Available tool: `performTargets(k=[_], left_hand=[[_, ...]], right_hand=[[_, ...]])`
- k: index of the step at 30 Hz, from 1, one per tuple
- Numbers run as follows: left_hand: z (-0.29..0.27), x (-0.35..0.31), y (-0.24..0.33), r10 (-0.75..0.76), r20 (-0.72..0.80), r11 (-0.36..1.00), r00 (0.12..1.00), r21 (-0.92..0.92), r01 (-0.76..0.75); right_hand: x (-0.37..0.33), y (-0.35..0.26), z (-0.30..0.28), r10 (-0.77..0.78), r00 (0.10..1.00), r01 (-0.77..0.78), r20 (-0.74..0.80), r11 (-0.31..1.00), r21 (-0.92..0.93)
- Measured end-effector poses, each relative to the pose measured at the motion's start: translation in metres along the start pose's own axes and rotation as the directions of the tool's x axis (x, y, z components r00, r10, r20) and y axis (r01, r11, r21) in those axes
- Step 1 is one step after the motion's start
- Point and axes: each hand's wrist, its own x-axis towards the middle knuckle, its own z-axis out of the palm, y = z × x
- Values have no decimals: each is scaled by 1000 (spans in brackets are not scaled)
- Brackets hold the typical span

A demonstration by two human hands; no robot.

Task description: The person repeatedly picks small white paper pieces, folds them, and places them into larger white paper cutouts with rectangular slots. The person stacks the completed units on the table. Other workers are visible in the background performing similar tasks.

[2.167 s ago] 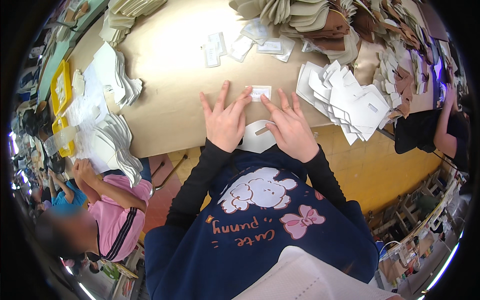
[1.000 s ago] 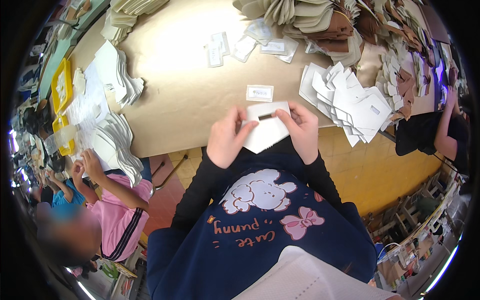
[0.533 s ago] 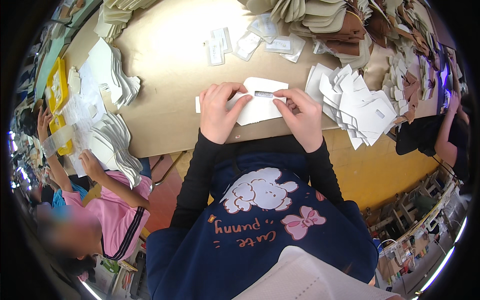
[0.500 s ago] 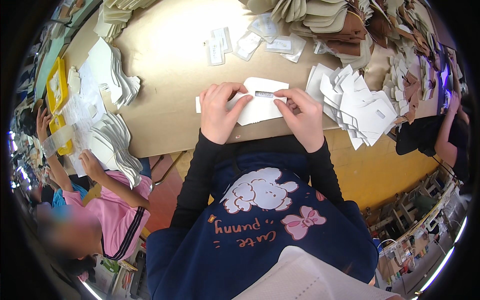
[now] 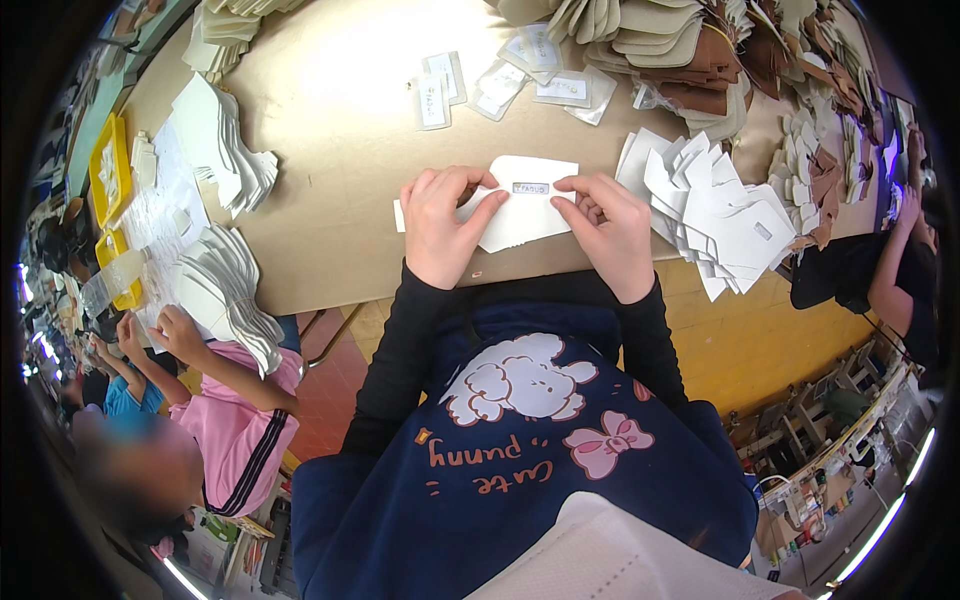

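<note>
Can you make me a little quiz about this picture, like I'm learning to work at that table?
1. True or false: the left hand and the right hand both touch the white piece between them.

2. Pick one: what lies on the table farther away, past the hands?
A) scissors
B) small labels
C) a spoon

3. Fill in the gap: the pile of white pieces closest to the hands lies beside the ____ hand.

Key: 1. True. 2. B. 3. Right.

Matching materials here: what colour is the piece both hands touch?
The piece is white; head view.
</note>
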Motion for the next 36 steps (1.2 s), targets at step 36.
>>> performTargets(k=[36], left_hand=[[-3,6,0,19,20,998,1000,57,-21]], right_hand=[[-2,-1,1,29,1000,-29,0,1000,-3]])
